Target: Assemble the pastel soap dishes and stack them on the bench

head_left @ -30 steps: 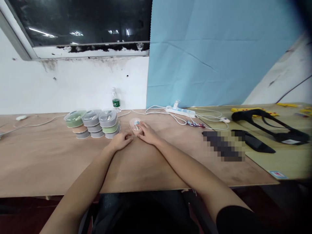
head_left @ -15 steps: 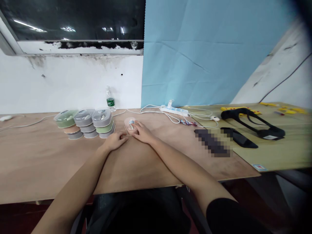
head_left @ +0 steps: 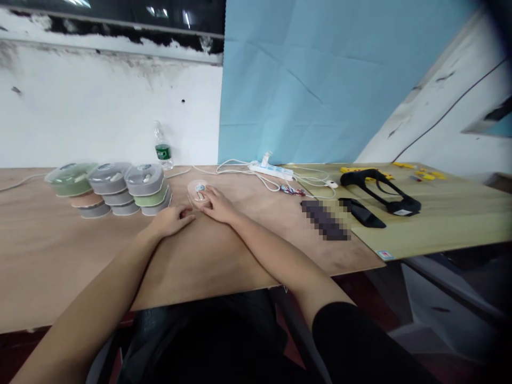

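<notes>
Head view: places are given from the pink container (head_left: 194, 192), which sits on the brown tabletop (head_left: 224, 256).
Left stack (head_left: 74, 181): farthest left of the pink container, three high, with green over peach over grey; it looks neatly finished.
Middle stack (head_left: 110, 181): left of the pink container, between the outer two stacks; all three tiers are grey.
Right stack (head_left: 144, 184): nearest stack to the pink container, on its left; grey over green over grey.
Bottle (head_left: 163, 152): behind and left of the pink container, upright against the wall.
Left hand (head_left: 170, 220): just beside the pink container, near and left; fingers loosely curled, a gap at the thumb, nothing visible in them. I cannot tell if the tips touch it.
Pink container: outside the stacks, so nine are stacked and one stands single. It appears closed, with no sign of being lifted.
Right hand (head_left: 218, 205): on the pink container's right side, fingers over its top, thumb toward its near edge; whether they grip or merely rest, I cannot tell.
Power strip (head_left: 276, 170): right of and behind the pink container.
</notes>
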Demonstrator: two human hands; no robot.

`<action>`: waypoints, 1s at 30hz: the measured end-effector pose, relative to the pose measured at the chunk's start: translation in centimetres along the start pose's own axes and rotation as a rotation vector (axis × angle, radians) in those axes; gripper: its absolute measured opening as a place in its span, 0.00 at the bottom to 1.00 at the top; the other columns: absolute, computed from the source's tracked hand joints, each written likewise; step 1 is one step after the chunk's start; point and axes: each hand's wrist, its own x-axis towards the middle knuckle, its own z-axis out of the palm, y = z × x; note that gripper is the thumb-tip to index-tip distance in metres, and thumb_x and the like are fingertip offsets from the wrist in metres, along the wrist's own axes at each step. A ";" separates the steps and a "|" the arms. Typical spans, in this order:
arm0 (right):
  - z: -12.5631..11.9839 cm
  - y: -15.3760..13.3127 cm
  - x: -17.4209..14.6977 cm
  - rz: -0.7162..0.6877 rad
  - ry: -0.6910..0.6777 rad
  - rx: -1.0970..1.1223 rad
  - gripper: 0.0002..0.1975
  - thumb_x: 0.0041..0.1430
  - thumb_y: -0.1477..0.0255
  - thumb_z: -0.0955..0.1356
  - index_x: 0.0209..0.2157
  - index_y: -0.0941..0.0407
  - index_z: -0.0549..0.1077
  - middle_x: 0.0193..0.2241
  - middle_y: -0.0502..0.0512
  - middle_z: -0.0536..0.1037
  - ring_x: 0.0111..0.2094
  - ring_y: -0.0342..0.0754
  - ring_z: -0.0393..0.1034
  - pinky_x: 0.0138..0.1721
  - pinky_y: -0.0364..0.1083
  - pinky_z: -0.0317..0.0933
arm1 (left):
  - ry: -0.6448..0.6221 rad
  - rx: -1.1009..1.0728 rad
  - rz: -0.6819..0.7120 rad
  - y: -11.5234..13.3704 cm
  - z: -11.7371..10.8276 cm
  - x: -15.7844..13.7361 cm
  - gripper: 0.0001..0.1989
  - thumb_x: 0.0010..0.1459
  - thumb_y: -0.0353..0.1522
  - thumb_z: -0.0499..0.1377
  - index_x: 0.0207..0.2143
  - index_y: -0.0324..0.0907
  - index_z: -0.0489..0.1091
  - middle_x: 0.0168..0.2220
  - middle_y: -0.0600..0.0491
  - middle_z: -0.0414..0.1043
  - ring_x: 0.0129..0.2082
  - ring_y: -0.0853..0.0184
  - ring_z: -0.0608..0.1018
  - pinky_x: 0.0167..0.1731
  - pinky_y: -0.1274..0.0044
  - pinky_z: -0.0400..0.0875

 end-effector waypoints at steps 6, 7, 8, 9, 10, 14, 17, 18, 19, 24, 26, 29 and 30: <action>0.0 0.0 -0.1 -0.014 -0.002 -0.008 0.32 0.54 0.69 0.69 0.60 0.56 0.62 0.63 0.62 0.57 0.64 0.54 0.50 0.62 0.54 0.47 | -0.009 -0.004 0.010 0.2 -0.1 -0.1 0.25 0.57 0.49 0.52 0.50 0.44 0.71 0.32 0.51 0.73 0.31 0.63 0.74 0.32 0.74 0.64; -0.1 0.0 -0.1 -0.018 -0.004 -0.013 0.32 0.54 0.69 0.69 0.61 0.56 0.62 0.63 0.63 0.56 0.64 0.54 0.50 0.63 0.53 0.47 | -0.010 0.002 0.014 0.3 -0.1 -0.1 0.25 0.57 0.49 0.52 0.50 0.44 0.71 0.32 0.51 0.73 0.31 0.63 0.74 0.31 0.74 0.64; -0.1 0.0 -0.1 -0.020 -0.005 -0.014 0.32 0.55 0.69 0.69 0.61 0.56 0.61 0.63 0.63 0.56 0.64 0.54 0.50 0.63 0.53 0.47 | -0.009 0.007 0.017 0.4 -0.2 -0.1 0.25 0.57 0.49 0.52 0.50 0.44 0.71 0.32 0.51 0.73 0.31 0.63 0.74 0.31 0.74 0.64; -0.1 0.0 -0.2 -0.022 -0.008 -0.011 0.32 0.55 0.69 0.69 0.61 0.56 0.61 0.63 0.63 0.56 0.64 0.54 0.49 0.63 0.53 0.47 | -0.009 0.010 0.019 0.5 -0.3 -0.2 0.25 0.57 0.49 0.52 0.50 0.45 0.71 0.33 0.51 0.73 0.31 0.63 0.74 0.31 0.74 0.64; -0.2 0.0 -0.2 -0.021 -0.011 -0.007 0.32 0.55 0.69 0.69 0.61 0.56 0.61 0.63 0.62 0.55 0.64 0.54 0.49 0.63 0.54 0.47 | -0.011 0.012 0.020 0.6 -0.3 -0.2 0.25 0.57 0.48 0.52 0.50 0.45 0.70 0.33 0.51 0.73 0.31 0.63 0.74 0.31 0.74 0.63; -0.3 0.0 -0.1 -0.020 -0.016 0.006 0.32 0.55 0.70 0.69 0.61 0.54 0.61 0.64 0.61 0.55 0.64 0.54 0.49 0.63 0.54 0.47 | -0.031 0.022 0.014 0.9 -0.4 -0.2 0.25 0.58 0.48 0.52 0.51 0.46 0.70 0.34 0.51 0.73 0.31 0.63 0.74 0.30 0.75 0.63; -0.3 0.0 -0.1 -0.014 -0.014 0.011 0.32 0.54 0.70 0.69 0.61 0.55 0.61 0.63 0.61 0.55 0.64 0.54 0.49 0.63 0.54 0.47 | -0.037 0.031 0.016 0.9 -0.4 -0.2 0.25 0.58 0.48 0.51 0.51 0.45 0.70 0.34 0.51 0.73 0.32 0.63 0.74 0.30 0.75 0.63; -0.3 0.0 -0.1 -0.011 -0.014 0.012 0.32 0.54 0.70 0.69 0.61 0.55 0.61 0.63 0.61 0.55 0.64 0.54 0.49 0.63 0.54 0.47 | -0.037 0.032 0.016 0.8 -0.4 -0.2 0.25 0.58 0.48 0.51 0.51 0.45 0.70 0.34 0.51 0.74 0.32 0.63 0.74 0.31 0.75 0.63; -0.3 0.0 -0.2 -0.010 -0.014 0.011 0.32 0.54 0.70 0.69 0.61 0.55 0.61 0.63 0.62 0.55 0.64 0.54 0.49 0.63 0.53 0.47 | -0.036 0.032 0.016 0.8 -0.4 -0.2 0.25 0.58 0.48 0.51 0.51 0.45 0.70 0.34 0.51 0.74 0.32 0.62 0.74 0.31 0.74 0.63; -0.1 0.2 -0.1 -0.031 -0.001 0.001 0.32 0.54 0.70 0.69 0.61 0.57 0.62 0.63 0.63 0.56 0.64 0.54 0.50 0.63 0.52 0.47 | -0.042 0.023 0.017 1.0 -0.5 -0.2 0.25 0.58 0.49 0.51 0.49 0.44 0.71 0.35 0.50 0.74 0.33 0.62 0.74 0.32 0.74 0.64; 0.0 0.2 -0.1 -0.037 0.002 0.001 0.32 0.54 0.70 0.70 0.61 0.57 0.62 0.63 0.63 0.56 0.64 0.54 0.51 0.62 0.52 0.48 | -0.045 0.027 0.013 1.2 -0.6 -0.3 0.25 0.58 0.49 0.50 0.50 0.44 0.70 0.38 0.50 0.74 0.35 0.62 0.75 0.33 0.74 0.64; 0.0 0.3 0.0 -0.033 -0.001 0.008 0.32 0.54 0.70 0.70 0.61 0.56 0.62 0.63 0.62 0.56 0.64 0.54 0.50 0.63 0.53 0.48 | -0.050 0.039 -0.003 1.4 -0.7 -0.3 0.26 0.58 0.49 0.50 0.51 0.44 0.70 0.39 0.49 0.74 0.37 0.61 0.75 0.34 0.73 0.65; 0.0 0.3 0.0 -0.030 -0.002 0.013 0.32 0.54 0.70 0.70 0.61 0.56 0.62 0.63 0.62 0.56 0.64 0.54 0.50 0.63 0.53 0.47 | -0.054 0.042 -0.006 1.4 -0.7 -0.3 0.26 0.58 0.49 0.50 0.51 0.44 0.69 0.39 0.50 0.74 0.36 0.61 0.75 0.34 0.73 0.65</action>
